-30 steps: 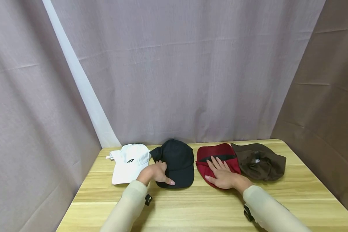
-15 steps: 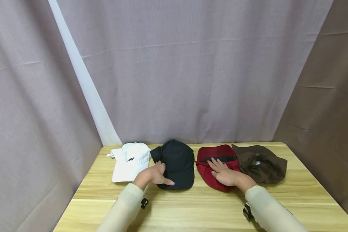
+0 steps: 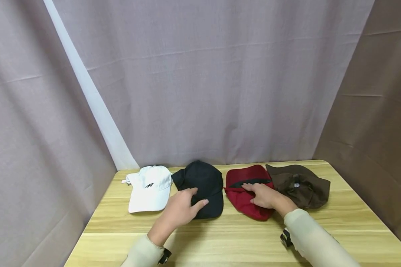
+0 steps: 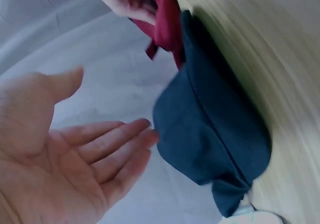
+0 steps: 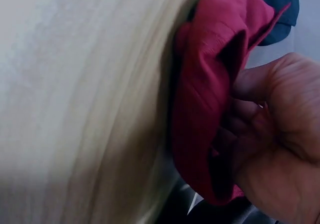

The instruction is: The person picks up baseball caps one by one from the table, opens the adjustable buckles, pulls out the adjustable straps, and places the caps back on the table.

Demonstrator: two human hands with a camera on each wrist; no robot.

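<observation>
One red cap (image 3: 238,201) is lying on the desk (image 3: 220,243) under the right grip (image 3: 265,194), whose curled fingers and thumb are pinching its cloth. The cap is showing a smooth woven crown, folded at its opening, and a dark inner band (image 3: 235,184) just beyond the fingertips, with the curved brim stretching farther out. The left grip (image 3: 180,207) is hanging wide, palm open and holding nothing, its fingertips just beside or perhaps touching one black cap (image 3: 205,181); the views are leaving that contact unclear. This cap, plain and round-crowned, is sitting brim nearest the person. One white cap (image 3: 152,193) is resting to the left of the left grip, bearing a small black mark (image 3: 149,185) that is not reading as letters. One brown hat (image 3: 312,189) is lying right of the right grip, hollow upward, showing a pale label (image 3: 296,185) too small to read. Four pieces of headwear are forming a row on the pale, wood-grained desk, and grey-mauve cloth (image 3: 200,92) is hanging beyond both grips.
</observation>
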